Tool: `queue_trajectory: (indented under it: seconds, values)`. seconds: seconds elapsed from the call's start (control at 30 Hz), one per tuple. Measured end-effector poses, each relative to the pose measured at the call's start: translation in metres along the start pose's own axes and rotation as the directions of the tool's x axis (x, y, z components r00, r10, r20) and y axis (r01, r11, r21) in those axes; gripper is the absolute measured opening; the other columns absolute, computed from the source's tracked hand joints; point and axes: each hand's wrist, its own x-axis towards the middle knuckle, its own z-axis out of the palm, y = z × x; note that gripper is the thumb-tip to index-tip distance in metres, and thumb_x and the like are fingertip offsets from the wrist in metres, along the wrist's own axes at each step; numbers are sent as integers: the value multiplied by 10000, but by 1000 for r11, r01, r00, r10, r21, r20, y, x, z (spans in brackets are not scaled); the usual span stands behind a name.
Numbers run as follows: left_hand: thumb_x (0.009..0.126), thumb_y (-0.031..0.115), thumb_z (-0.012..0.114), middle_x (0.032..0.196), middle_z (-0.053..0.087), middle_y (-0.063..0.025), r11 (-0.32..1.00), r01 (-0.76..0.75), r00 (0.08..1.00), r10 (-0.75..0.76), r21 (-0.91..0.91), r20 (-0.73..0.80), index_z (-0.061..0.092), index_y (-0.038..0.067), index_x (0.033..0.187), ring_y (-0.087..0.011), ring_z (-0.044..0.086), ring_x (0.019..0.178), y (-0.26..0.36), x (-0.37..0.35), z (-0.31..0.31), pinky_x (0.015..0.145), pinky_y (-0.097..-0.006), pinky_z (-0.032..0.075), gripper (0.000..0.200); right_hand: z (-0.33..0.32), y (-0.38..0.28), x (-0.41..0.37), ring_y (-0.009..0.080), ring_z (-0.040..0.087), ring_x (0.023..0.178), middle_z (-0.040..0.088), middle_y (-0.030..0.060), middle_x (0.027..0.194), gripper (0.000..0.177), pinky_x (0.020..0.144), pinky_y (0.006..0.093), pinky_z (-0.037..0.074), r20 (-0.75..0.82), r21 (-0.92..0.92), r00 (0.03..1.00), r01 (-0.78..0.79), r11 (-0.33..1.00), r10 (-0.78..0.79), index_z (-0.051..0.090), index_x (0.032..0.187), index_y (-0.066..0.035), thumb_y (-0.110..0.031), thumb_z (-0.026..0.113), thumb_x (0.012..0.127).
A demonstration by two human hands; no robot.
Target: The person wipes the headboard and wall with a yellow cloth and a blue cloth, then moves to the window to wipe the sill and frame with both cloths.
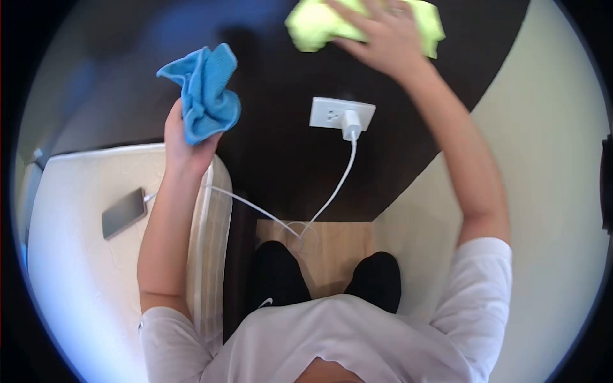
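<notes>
1. Clearly, our left hand [190, 153] grasps the blue cloth [207, 96], likely light and soft, best held by its folds.
2. Our right hand [391, 41] spreads over the yellow cloth [311, 27] at the dark panel [268, 159].

Phone [124, 214] on cream mattress [80, 175], white cable [345, 175] attached; charger [350, 124] in white socket [322, 112]; wood floor [341, 241].

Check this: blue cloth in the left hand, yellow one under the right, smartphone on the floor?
No, the head view shows the smartphone on the mattress, not the floor. The blue cloth is in the left hand, the yellow cloth under the right hand.
</notes>
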Motion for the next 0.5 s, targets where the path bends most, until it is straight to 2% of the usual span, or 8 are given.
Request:
queue_trajectory:
  seconds: [0.07, 0.17, 0.2, 0.27, 0.3, 0.37, 0.43, 0.5]
  values:
    - [940, 377, 372, 1203, 530, -150, 994, 45, 985, -28, -96, 172, 441, 28, 1255, -328, 533, 1087, -5, 3, 8, 933, -412, 443, 475, -7, 37, -16, 355, 290, 1300, 353, 106, 1410, 677, 1021, 539, 235, 15, -153, 999, 51, 987, -50, 488, 1284, -298, -243, 680, 637]
    - [932, 448, 344, 1218, 510, -176, 971, 10, 987, 28, -240, 156, 436, 26, 1254, -385, 512, 1102, -3, 3, 14, 953, -431, 429, 538, -2, 79, -9, 390, 270, 1294, 367, 128, 1385, 525, 1008, 598, 214, -147, -367, 965, -259, 894, 219, 562, 1172, -95, -163, 643, 658]
    - [931, 448, 348, 1217, 510, -178, 975, -44, 993, 67, -217, 100, 435, 29, 1254, -382, 513, 1102, 0, 3, 17, 953, -432, 429, 536, 14, 105, -4, 399, 287, 1273, 368, 131, 1382, 455, 981, 615, 235, -300, -217, 923, -311, 925, 240, 571, 1117, -34, -130, 623, 675]
    - [930, 449, 355, 1216, 510, -182, 978, -133, 991, 133, -163, -9, 434, 34, 1254, -375, 514, 1103, 7, 6, 21, 954, -432, 428, 532, 30, 82, 38, 386, 312, 1259, 369, 128, 1385, 481, 970, 586, 253, -374, -50, 745, -611, 790, 552, 554, 1180, -92, -128, 585, 701]
    - [929, 392, 401, 1209, 514, -183, 977, -160, 987, 161, -144, -7, 444, 34, 1241, -361, 513, 1107, 9, 7, 21, 959, -427, 426, 477, 27, 61, 54, 389, 402, 1166, 473, 141, 1239, 489, 962, 507, 299, -183, -100, 657, -753, 651, 732, 567, 1137, -63, -207, 598, 670]
    - [916, 365, 443, 1120, 572, -135, 969, -222, 968, 206, -107, -144, 485, 39, 1179, -287, 557, 1035, 7, 7, 24, 907, -392, 449, 421, 40, 3, 79, 384, 432, 1138, 505, 144, 1194, 504, 961, 466, 313, -141, -79, 694, -718, 691, 706, 560, 1144, -79, -241, 590, 667]
    - [904, 305, 483, 1056, 608, -104, 958, -268, 947, 244, -99, -208, 516, 42, 1127, -228, 588, 968, 6, 8, 16, 859, -368, 463, 346, 73, -62, 100, 368, 312, 1266, 361, 122, 1396, 522, 976, 542, 247, -481, 28, 838, -279, 960, 258, 521, 1243, -169, -152, 548, 722]
    - [903, 296, 481, 1051, 610, -104, 953, -297, 931, 273, -68, -243, 519, 39, 1123, -225, 588, 967, 7, 8, 7, 857, -364, 461, 340, 83, -102, 83, 361, 300, 1281, 344, 118, 1413, 546, 987, 523, 224, -308, 181, 946, -45, 982, 100, 498, 1273, -222, -163, 523, 731]
